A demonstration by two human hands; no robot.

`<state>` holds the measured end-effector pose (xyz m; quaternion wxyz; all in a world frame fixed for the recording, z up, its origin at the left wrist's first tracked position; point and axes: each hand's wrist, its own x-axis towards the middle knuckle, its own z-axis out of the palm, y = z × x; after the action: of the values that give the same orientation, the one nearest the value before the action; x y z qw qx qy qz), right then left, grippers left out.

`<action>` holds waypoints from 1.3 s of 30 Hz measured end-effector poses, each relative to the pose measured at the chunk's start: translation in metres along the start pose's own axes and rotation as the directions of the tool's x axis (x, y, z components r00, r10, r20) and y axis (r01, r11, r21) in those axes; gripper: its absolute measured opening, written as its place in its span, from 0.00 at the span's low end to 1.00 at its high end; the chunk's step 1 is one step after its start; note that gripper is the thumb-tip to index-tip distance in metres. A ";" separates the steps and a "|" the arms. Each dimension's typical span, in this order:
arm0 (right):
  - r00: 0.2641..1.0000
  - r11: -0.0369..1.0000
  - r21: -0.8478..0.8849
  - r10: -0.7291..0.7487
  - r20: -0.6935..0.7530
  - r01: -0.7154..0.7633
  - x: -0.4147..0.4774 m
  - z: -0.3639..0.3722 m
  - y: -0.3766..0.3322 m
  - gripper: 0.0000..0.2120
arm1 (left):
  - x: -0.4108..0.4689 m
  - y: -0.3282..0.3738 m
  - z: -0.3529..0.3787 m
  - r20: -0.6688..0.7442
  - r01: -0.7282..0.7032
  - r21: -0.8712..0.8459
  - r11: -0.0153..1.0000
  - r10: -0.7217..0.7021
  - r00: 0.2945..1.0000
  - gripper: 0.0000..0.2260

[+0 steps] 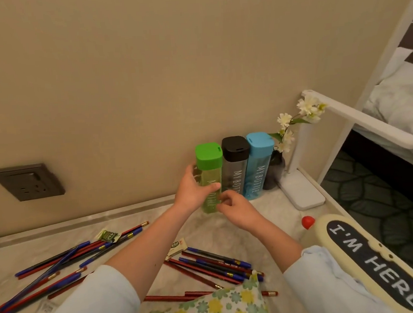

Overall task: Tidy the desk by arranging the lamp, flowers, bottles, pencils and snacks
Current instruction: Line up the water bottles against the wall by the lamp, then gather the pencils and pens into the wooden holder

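The left hand [193, 189] grasps the green bottle [210, 171] around its middle, thumb laid across the front face and fingers wrapped behind, holding it upright on the desk [219, 232]. The right hand [234, 209] sits at the bottle's lower right edge with its fingers curled; whether it pinches the bottle or only touches it cannot be told. The bottle is a tall, square-sided, translucent plastic flask with a matte green cap and pale lettering down its face. Just right of the grip, touching side by side, stand a smoky bottle with a black cap [234, 164] and a blue bottle [258, 167] of the same shape. Beyond them are a dark rounded vase [275, 170] of white flowers [305, 109] and a white lamp [302, 188] with a flat rectangular base. Below and left of the hands, red and blue pencils [61, 266] lie scattered, with more [216, 264] between the forearms, and small snack packets [108, 235] among them. The desk has a glossy, pale marbled top and stands against a beige wall with a dark socket plate [28, 181]. Far right of the grip are a white-framed bed [398, 101] and patterned dark carpet.
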<state>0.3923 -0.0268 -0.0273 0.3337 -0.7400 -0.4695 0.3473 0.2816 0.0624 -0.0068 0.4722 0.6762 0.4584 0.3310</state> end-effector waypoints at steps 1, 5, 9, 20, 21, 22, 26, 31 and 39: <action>1.000 1.000 0.013 0.009 0.004 -0.009 0.002 0.001 0.002 0.14 | 0.003 -0.001 0.002 -0.004 -0.005 0.004 1.000 0.005 1.000 0.34; 0.999 0.998 0.044 0.037 0.012 -0.038 0.007 0.002 0.005 0.17 | 0.012 -0.004 0.006 -0.026 -0.040 0.040 0.998 0.041 0.999 0.34; 0.998 0.997 0.058 0.056 0.027 -0.058 0.009 0.005 0.008 0.19 | 0.013 -0.006 0.006 -0.032 -0.048 0.079 0.996 0.050 0.998 0.36; 0.999 0.995 0.094 0.043 0.020 -0.045 -0.008 0.001 0.000 0.21 | -0.008 0.001 -0.005 -0.015 0.005 0.082 0.997 -0.004 1.000 0.40; 0.999 0.994 0.102 0.037 0.021 -0.039 -0.013 0.000 -0.003 0.21 | -0.012 0.004 -0.008 -0.015 0.015 0.073 0.997 -0.014 1.000 0.41; 0.999 0.993 0.110 0.027 0.024 -0.029 -0.017 -0.002 -0.006 0.21 | -0.016 0.007 -0.011 -0.014 0.023 0.061 0.998 -0.022 1.000 0.41; 0.999 0.989 0.145 -0.019 0.035 0.014 -0.038 -0.001 -0.024 0.18 | -0.044 0.015 -0.028 -0.010 0.046 0.008 0.999 -0.046 0.999 0.37; 0.987 0.977 0.199 -0.101 0.124 0.075 -0.069 0.016 -0.047 0.16 | -0.095 0.010 -0.059 -0.058 0.058 -0.050 0.997 -0.061 0.996 0.28; 0.903 0.961 0.213 -0.245 0.352 0.178 -0.116 0.070 -0.071 0.12 | -0.197 -0.017 -0.115 -0.357 0.113 -0.059 0.992 -0.127 0.925 0.14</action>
<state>0.2646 -0.0985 0.0160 0.3378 -0.5721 -0.5698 0.4837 0.1045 -0.0804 0.0131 0.4122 0.5658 0.5712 0.4285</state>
